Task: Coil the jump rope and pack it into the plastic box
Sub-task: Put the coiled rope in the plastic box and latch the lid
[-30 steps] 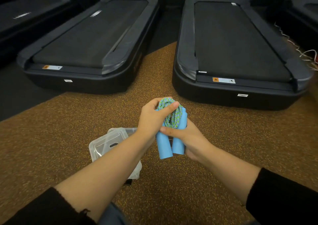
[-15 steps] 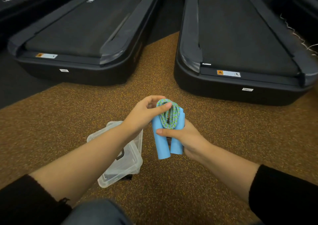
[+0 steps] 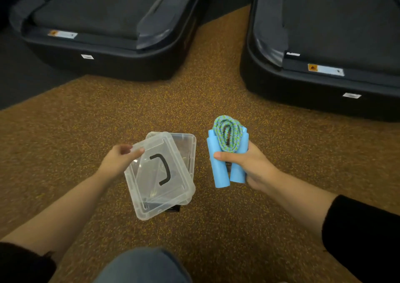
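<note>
Head view: right hand [image 3: 251, 166] grips the coiled jump rope [image 3: 227, 153], blue handles side by side, cord bundled between them, held above the floor [image 3: 86, 114] just right of the plastic box [image 3: 188, 144]. Left hand [image 3: 118, 160] pinches the corner of the clear lid [image 3: 155, 187], tilted askew over the box. Coiling looks done; next: pull the lid clear, drop the bundle in. Treadmills [image 3: 108, 34] carry stickers, text unreadable.

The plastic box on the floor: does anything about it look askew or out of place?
Yes. The clear lid with the black handle sits rotated across the plastic box, so the box's far corner shows beyond it. The left hand pinches the lid's far-left corner. The coiled jump rope stays outside, in the right hand.
</note>
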### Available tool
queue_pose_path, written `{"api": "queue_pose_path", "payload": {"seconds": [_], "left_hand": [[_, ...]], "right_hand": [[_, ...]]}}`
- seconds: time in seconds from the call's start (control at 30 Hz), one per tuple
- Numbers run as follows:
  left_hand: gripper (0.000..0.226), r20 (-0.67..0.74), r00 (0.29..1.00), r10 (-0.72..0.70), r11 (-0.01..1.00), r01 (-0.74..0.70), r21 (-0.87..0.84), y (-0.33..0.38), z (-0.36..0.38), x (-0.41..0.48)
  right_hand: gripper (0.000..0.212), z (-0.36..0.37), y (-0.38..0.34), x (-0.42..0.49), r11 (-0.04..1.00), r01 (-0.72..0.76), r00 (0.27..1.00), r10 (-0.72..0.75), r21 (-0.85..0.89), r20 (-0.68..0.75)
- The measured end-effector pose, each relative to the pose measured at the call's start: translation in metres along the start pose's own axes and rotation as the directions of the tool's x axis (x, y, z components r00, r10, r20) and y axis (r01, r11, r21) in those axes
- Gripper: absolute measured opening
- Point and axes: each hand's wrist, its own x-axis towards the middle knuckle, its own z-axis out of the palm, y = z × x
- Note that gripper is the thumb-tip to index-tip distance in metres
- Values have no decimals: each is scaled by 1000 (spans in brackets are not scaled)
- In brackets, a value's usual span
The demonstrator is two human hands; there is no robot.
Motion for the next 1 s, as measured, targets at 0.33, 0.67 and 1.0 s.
{"api": "queue_pose_path", "payload": {"seconds": [0.33, 0.67, 1.0], "left_hand": [[49, 188, 939, -287, 884, 335, -325, -59, 32, 20], [42, 413, 896, -166, 701, 401, -590, -88, 58, 22], [39, 447, 883, -143, 632, 429, -646, -77, 115, -3]], "right_hand": [[44, -3, 40, 27, 999, -22, 1000, 23, 29, -20], [63, -21, 70, 38, 995, -72, 997, 75, 74, -35], [43, -33, 82, 35, 990, -107, 994, 109, 94, -26]]}}
